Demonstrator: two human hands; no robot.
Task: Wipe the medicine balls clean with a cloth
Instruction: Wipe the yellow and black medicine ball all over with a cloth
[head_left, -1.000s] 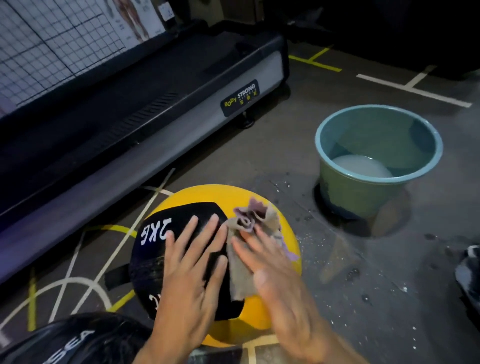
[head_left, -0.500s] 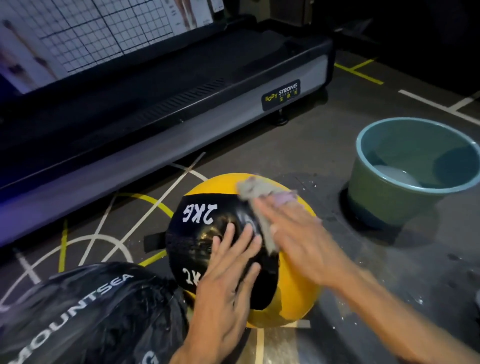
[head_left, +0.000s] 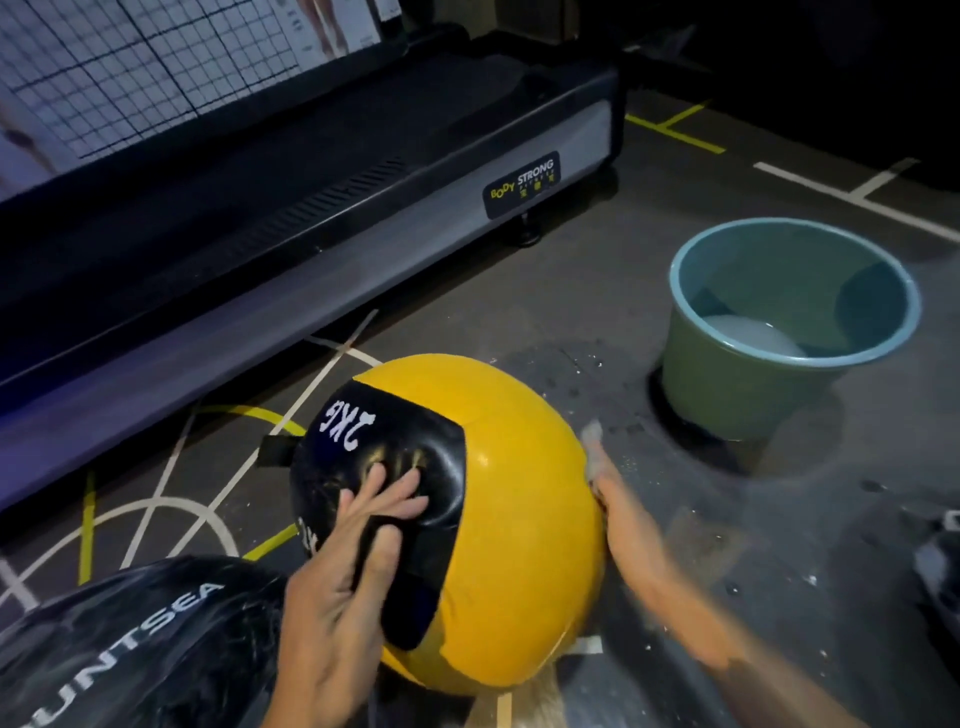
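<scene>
The ball (head_left: 498, 525) sits on the floor (head_left: 597, 291), left hand (head_left: 337, 587) flat on its black panel, fingers straight. The right hand (head_left: 605, 491) is mostly hidden behind the ball's right side; its grip cannot be made out, and only a blurred scrap of cloth (head_left: 592, 434) shows. Right: a bucket (head_left: 727, 400) holding water. Behind: a treadmill (head_left: 363, 208). A black bag (head_left: 130, 649), cut off, lies lower left.

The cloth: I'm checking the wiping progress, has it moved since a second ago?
Yes. The cloth went from the ball's top down its right side, toward the bucket.
</scene>
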